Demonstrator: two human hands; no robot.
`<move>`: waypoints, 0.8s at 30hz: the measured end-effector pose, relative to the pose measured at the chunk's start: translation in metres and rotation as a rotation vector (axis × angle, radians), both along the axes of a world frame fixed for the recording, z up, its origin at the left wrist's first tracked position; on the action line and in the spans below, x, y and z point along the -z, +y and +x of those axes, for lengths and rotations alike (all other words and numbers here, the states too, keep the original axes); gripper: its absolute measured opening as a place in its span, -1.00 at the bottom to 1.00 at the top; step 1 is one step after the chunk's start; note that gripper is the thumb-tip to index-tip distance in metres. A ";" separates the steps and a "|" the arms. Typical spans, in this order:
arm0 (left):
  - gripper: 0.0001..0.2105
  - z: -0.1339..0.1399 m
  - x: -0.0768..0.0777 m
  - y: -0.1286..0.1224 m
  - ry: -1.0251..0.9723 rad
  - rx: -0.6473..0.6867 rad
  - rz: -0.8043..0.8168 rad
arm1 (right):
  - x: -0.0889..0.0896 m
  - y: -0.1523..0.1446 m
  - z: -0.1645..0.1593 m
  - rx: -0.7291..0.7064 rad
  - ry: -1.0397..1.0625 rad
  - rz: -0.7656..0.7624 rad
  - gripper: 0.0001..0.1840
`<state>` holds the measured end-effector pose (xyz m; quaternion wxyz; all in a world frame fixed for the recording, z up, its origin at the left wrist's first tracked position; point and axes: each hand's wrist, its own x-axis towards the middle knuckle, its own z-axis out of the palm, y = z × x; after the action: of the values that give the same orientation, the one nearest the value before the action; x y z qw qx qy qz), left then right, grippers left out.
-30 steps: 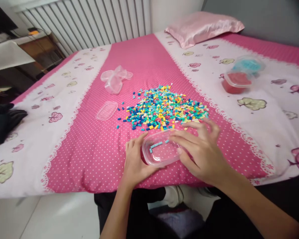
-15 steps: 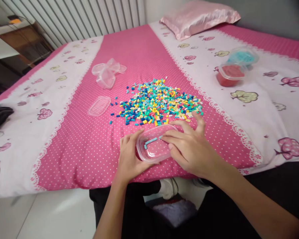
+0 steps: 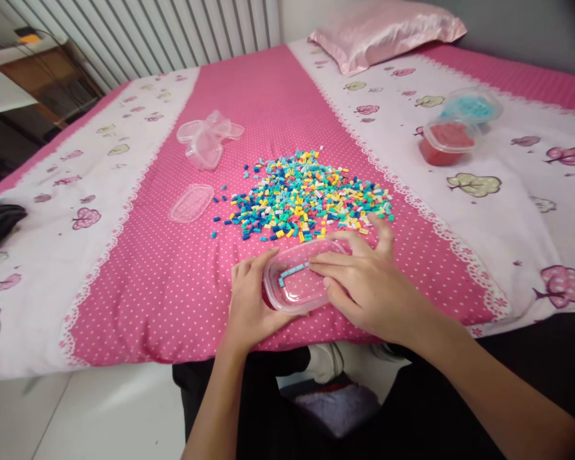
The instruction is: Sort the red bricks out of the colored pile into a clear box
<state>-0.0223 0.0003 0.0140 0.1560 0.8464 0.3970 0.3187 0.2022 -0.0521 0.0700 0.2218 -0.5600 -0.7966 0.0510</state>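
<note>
A clear plastic container sits at the near side of the bed, with my left hand wrapped around its left end, thumb along the near side. Inside it, small light blue building bricks lie in an L-shaped row on the bottom. My right hand reaches in from the right, its fingertips pinched together at the right end of that row, on a light blue brick they mostly cover. Just beyond the container spreads a pile of multicoloured small building bricks.
Left of the pile lie a clear lid and several stacked clear containers or lids. At right stand a container of red bricks and one of blue bricks. A pink pillow rests at the back of the bed.
The right fingertips have moved slightly left inside the container, and the gap between the brick at them and the row has closed. My left hand keeps its hold.
</note>
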 end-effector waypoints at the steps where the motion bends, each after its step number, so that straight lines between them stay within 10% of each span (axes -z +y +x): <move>1: -0.06 0.000 0.000 0.000 -0.002 0.000 -0.001 | 0.000 0.000 0.000 -0.001 0.003 -0.007 -0.67; 24: -0.08 0.002 -0.003 0.000 0.005 0.008 -0.001 | -0.001 -0.001 0.001 0.015 0.077 -0.040 -0.68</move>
<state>-0.0198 0.0006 0.0169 0.1565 0.8489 0.3939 0.3156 0.2030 -0.0533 0.0706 0.2412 -0.5681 -0.7821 0.0867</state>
